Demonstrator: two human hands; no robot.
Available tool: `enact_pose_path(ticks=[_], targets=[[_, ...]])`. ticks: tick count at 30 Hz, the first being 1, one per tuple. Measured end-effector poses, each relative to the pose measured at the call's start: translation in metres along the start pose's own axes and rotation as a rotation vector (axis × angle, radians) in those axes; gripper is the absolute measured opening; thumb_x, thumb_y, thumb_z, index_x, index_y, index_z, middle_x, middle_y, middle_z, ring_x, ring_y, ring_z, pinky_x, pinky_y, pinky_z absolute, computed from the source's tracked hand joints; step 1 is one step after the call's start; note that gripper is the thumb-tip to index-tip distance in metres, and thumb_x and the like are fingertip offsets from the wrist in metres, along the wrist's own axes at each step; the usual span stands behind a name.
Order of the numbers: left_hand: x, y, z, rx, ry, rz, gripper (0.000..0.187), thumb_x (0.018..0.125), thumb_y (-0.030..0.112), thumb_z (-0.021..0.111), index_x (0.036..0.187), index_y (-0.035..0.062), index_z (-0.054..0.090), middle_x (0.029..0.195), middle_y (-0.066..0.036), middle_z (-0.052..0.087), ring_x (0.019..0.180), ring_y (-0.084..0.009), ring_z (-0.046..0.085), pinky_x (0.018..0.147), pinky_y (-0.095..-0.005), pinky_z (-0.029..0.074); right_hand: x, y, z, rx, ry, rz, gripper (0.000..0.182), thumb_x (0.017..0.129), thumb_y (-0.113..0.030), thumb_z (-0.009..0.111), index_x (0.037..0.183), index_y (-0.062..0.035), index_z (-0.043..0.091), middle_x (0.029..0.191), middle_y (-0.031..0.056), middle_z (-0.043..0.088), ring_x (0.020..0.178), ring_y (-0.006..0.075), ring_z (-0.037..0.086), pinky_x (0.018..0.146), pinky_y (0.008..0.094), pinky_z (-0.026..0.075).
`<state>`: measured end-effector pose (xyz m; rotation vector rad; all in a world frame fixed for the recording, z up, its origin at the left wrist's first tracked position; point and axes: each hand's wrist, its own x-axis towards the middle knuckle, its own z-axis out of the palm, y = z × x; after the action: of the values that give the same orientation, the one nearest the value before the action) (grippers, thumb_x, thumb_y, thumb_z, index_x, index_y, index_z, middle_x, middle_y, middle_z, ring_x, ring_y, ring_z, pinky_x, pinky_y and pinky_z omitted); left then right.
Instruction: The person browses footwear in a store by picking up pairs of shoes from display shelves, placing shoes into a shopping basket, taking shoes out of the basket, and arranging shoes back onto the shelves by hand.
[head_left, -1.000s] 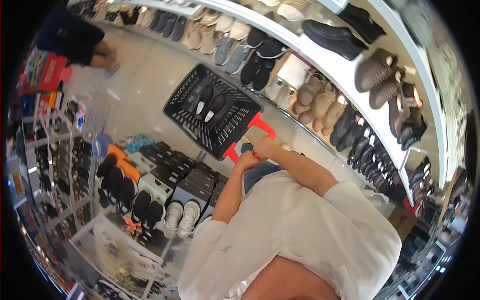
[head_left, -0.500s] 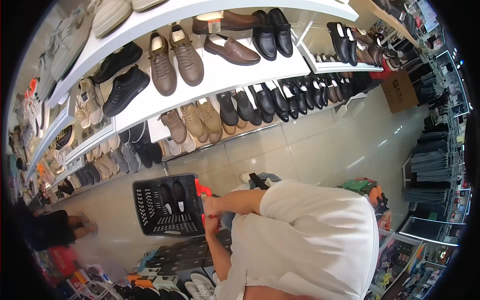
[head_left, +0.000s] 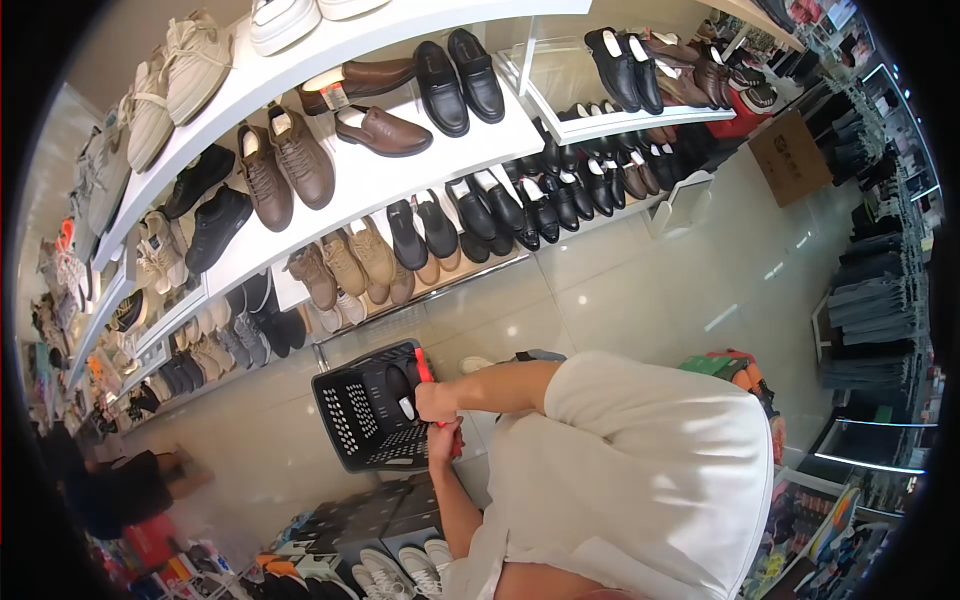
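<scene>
Both my hands are on the red handle of a black shopping basket (head_left: 352,425) in the lower middle of the head view. My right hand (head_left: 436,402) is wrapped round the upper part of the handle. Just below it, my left hand (head_left: 444,443) closes round the handle too. The basket has perforated walls and is held tilted above the tiled floor. Inside it lies a dark pair of shoes (head_left: 399,383) with white showing in them, partly hidden by the handle and my right hand.
White shelves (head_left: 380,190) of shoes curve along the top and left. A carton (head_left: 791,158) stands at upper right, near hanging jeans (head_left: 870,325). Dark boxes (head_left: 375,518) and white sneakers (head_left: 405,568) sit below my hands. Another person (head_left: 130,490) is at lower left.
The basket has shifted right in view and turned, so less of the shoes inside shows. The shelves have slid left in the picture. Both hands stay closed on the handle.
</scene>
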<state>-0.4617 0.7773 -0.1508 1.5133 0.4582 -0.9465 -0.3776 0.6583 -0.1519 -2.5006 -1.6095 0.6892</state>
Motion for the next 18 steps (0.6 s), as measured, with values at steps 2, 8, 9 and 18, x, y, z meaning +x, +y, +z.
enact_pose_path(ticks=[2,8,9,18], targets=[[0.006,-0.016,0.018,0.018,-0.007,-0.024,0.021,0.081,0.017,0.072,0.07,0.0069,0.056,0.053,-0.002,0.051,0.04,-0.0133,0.047,0.041,-0.0301,0.042,-0.032,0.002,0.013,0.019,0.064,0.004,0.026,0.054,-0.026,0.071,0.074,-0.0112,0.076,0.077,0.01,0.073,0.075,0.0277,0.071,0.065,0.0404,0.052],[0.008,-0.031,0.07,0.067,0.052,-0.023,0.022,0.08,0.019,0.072,0.071,0.0071,0.056,0.052,-0.001,0.05,0.039,-0.0114,0.044,0.039,-0.0287,0.039,-0.078,-0.009,0.044,-0.016,0.064,0.087,0.017,0.057,-0.027,0.072,0.07,-0.017,0.075,0.08,0.0047,0.073,0.084,0.021,0.069,0.077,0.0367,0.046],[0.013,-0.042,0.075,0.086,0.081,-0.041,0.021,0.08,0.021,0.071,0.074,0.0056,0.058,0.054,-0.005,0.054,0.042,-0.0166,0.05,0.042,-0.0322,0.042,-0.087,-0.011,0.05,-0.012,0.047,0.09,0.016,0.058,-0.028,0.072,0.07,-0.0177,0.075,0.078,0.0041,0.073,0.081,0.021,0.069,0.074,0.0376,0.046],[0.004,-0.048,0.211,0.76,0.964,0.132,0.032,0.079,0.033,0.072,0.088,0.0024,0.068,0.079,-0.022,0.069,0.076,-0.0415,0.067,0.065,-0.0506,0.051,-0.143,0.031,0.114,-0.104,0.563,-0.132,0.014,0.067,-0.036,0.067,0.062,-0.0236,0.071,0.062,-0.0012,0.067,0.059,0.0216,0.063,0.049,0.0462,0.04]])
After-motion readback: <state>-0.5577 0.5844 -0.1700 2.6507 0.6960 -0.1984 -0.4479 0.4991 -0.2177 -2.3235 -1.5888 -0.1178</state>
